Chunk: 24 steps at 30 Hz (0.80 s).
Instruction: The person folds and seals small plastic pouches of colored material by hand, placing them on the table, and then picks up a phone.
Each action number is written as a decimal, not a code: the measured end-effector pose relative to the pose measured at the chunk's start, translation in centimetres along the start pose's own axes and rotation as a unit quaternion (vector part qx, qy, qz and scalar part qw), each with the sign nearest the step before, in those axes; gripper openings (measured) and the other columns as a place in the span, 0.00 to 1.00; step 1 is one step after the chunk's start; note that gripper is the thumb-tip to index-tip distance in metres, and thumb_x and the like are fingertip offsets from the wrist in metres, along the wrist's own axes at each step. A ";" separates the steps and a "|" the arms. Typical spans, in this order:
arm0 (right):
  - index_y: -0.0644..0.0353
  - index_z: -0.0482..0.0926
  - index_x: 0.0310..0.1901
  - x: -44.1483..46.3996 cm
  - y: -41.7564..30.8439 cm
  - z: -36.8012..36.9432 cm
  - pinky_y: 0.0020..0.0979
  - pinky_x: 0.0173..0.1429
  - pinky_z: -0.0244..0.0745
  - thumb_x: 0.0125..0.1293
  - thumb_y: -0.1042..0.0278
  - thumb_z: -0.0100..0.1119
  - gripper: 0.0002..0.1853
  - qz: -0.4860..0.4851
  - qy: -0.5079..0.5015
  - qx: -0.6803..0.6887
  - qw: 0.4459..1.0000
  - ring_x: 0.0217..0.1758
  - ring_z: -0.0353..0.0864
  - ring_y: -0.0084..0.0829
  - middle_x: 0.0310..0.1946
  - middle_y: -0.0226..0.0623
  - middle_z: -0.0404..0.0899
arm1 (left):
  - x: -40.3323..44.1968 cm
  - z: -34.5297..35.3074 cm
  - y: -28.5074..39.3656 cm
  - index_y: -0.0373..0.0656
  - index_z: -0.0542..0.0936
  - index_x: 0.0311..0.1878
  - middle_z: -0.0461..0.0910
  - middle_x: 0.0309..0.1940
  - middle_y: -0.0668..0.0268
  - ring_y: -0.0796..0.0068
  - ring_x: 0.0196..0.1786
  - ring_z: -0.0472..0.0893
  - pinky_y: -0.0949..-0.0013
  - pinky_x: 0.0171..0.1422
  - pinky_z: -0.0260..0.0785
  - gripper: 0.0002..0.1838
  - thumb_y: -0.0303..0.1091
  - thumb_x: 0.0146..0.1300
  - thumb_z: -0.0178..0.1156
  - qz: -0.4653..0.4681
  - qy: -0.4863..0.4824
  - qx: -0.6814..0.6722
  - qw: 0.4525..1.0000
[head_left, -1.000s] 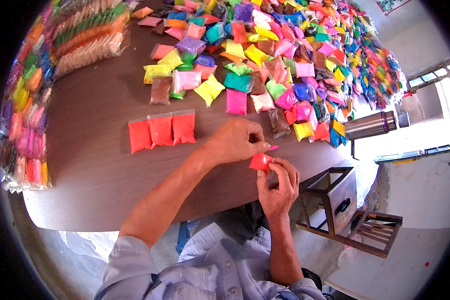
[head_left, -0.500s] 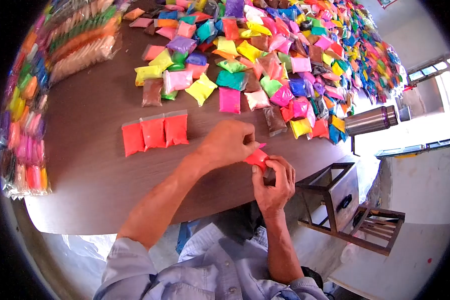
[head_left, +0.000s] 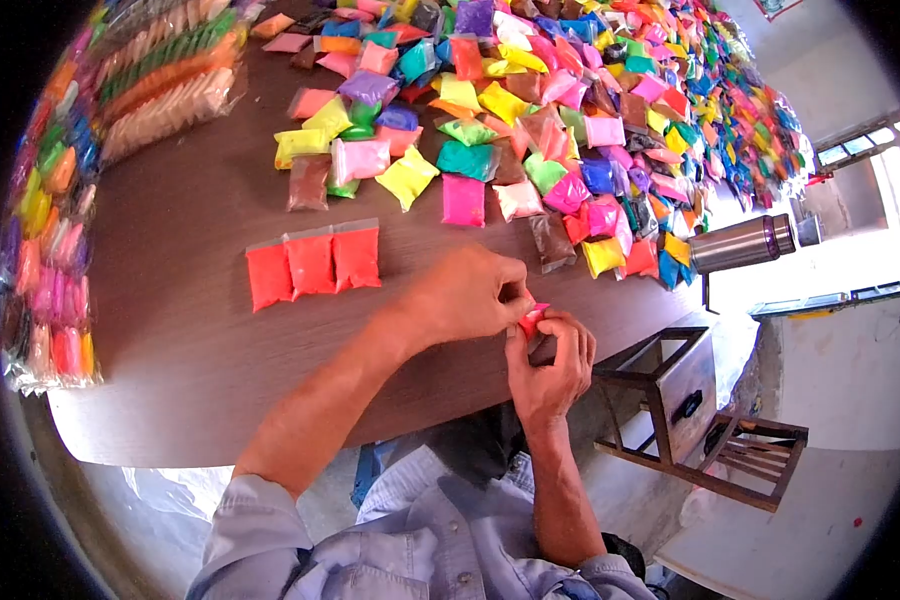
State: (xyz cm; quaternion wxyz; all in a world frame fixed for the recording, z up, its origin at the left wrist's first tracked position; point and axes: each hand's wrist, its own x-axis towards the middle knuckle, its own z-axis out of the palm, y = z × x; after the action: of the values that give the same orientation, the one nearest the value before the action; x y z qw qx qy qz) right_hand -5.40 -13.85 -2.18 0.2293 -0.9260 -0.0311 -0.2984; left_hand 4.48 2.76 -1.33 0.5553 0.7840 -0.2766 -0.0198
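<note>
A small red-pink plastic packet is held between my hands over the table, mostly covered by fingers. My right hand grips it from below between thumb and fingers. Closed in a pinch, my left hand is at the packet's upper left edge; its fingertips are partly hidden. To the left, three red packets lie side by side in a row, their clear edges pointing away from me. Beyond my hands, a brown packet and a magenta packet lie at the near edge of a big mixed pile.
The pile of colourful packets covers the far and right side of the brown table. Bagged rows of packets line the left. A steel flask lies at the right edge, above a wooden chair.
Both hands have shifted slightly right with the packet. Less of the packet shows now, its surface turned and more covered by my fingers. The row of three red packets is unchanged.
</note>
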 end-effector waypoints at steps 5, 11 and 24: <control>0.55 0.79 0.42 0.1 -0.3 0.1 0.43 0.61 0.76 0.51 0.70 0.82 0.20 0.027 0.007 -0.009 1.000 0.53 0.82 0.44 0.47 0.37 0.86 | 0.0 0.0 -0.6 0.37 0.83 0.33 0.85 0.27 0.53 0.57 0.29 0.85 0.56 0.35 0.76 0.13 0.37 0.61 0.73 0.006 0.020 0.061 0.998; 0.54 0.78 0.43 0.2 -0.1 -0.2 0.44 0.58 0.75 0.54 0.67 0.81 0.20 0.008 -0.001 -0.012 1.000 0.51 0.83 0.46 0.46 0.38 0.85 | 0.1 -0.3 -0.3 0.36 0.83 0.33 0.85 0.27 0.52 0.56 0.30 0.86 0.55 0.36 0.76 0.12 0.36 0.62 0.73 -0.054 0.015 0.042 0.998; 0.53 0.79 0.43 0.2 0.0 0.0 0.46 0.56 0.76 0.55 0.63 0.81 0.19 0.019 0.004 -0.011 1.000 0.51 0.82 0.48 0.46 0.40 0.84 | 0.1 -0.1 0.5 0.37 0.83 0.32 0.85 0.27 0.53 0.58 0.30 0.87 0.57 0.36 0.77 0.12 0.36 0.63 0.73 -0.008 0.032 0.051 0.998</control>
State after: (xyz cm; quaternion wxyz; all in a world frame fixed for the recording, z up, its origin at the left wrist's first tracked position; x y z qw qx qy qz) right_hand -5.22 -13.83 -2.10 0.2245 -0.9278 -0.0088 -0.2979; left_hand 4.34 2.67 -0.85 0.5232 0.8136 -0.2531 0.0153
